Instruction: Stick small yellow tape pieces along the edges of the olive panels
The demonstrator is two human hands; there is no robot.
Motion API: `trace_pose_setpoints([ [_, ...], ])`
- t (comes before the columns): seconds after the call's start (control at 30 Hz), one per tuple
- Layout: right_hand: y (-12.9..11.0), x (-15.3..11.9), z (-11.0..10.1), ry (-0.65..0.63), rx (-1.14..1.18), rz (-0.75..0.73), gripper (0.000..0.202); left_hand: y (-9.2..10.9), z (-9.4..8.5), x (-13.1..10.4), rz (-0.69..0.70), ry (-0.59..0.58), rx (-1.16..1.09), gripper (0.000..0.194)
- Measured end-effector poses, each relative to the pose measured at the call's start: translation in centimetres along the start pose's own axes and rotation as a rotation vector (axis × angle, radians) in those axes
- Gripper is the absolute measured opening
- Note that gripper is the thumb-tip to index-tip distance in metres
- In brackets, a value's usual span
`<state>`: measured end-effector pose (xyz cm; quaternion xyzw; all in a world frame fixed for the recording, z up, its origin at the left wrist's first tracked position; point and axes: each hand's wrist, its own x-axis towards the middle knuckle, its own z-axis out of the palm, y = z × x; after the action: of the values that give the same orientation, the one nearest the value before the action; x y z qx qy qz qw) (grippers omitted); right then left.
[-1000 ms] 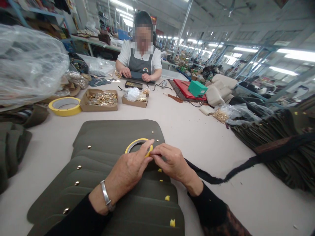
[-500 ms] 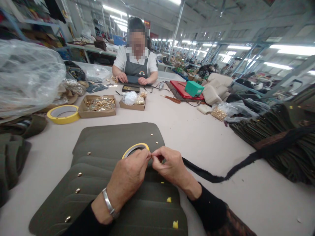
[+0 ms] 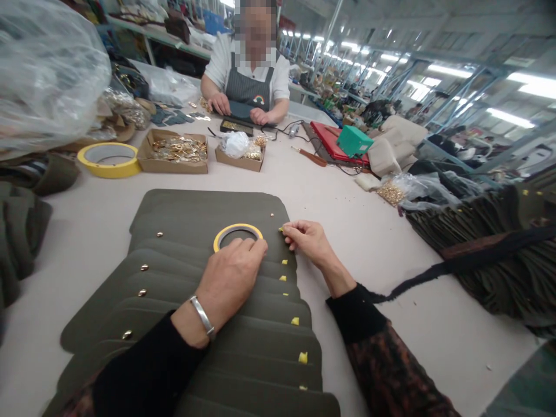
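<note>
My left hand [image 3: 230,281] is closed on a narrow roll of yellow tape [image 3: 232,228], held over the overlapping dark olive panels [image 3: 191,211]. My right hand [image 3: 309,242] pinches a small piece of yellow tape [image 3: 281,229] against the right edge of an upper panel. Further yellow tape bits [image 3: 295,321] sit in a row down the panels' right side. Gold studs [image 3: 142,293] run along the left side, and one more stud [image 3: 272,215] shows near the top right corner.
Beyond the panels stand a wide yellow tape roll [image 3: 108,172], a box of gold metal parts [image 3: 174,165] and a smaller box [image 3: 238,161]. Across the table a co-worker [image 3: 247,81] handles a dark piece. Stacked olive pieces [image 3: 490,255] and a black strip [image 3: 417,279] lie right.
My hands have moved apart; the right went to the panel edge with a yellow tape piece. The left stays with the roll. The view has tipped down.
</note>
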<state>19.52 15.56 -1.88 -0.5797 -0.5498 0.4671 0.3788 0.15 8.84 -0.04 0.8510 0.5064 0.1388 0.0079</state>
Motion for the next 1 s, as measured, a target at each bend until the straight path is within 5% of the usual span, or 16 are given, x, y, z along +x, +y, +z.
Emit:
trace_pose_setpoints([
  [0.13,-0.4,0.8,0.5,0.005,-0.162,0.042,0.013,-0.1,0.2,0.1,-0.019,-0.124,0.033,0.015],
  [0.63,-1.6,1.2,0.5,0.007,-0.739,-0.159,0.011,-0.1,0.3,0.2,-0.024,-0.143,0.023,0.019],
  [0.7,-1.4,1.2,-0.1,0.05,-0.72,-0.176,0.025,-0.2,0.3,0.3,-0.032,-0.147,0.021,0.02],
  [0.77,-1.1,1.0,-0.8,0.101,-0.662,-0.242,0.034,-0.3,0.4,0.3,-0.038,-0.155,0.022,0.021],
  [0.83,-0.9,0.6,-1.4,0.1,-0.618,-0.37,0.019,-0.3,0.5,0.4,-0.037,-0.168,0.025,0.022],
  [1.0,-1.0,0.1,-0.8,-0.054,-0.824,-0.578,0.014,-0.6,0.4,0.6,-0.031,-0.17,0.002,0.023],
])
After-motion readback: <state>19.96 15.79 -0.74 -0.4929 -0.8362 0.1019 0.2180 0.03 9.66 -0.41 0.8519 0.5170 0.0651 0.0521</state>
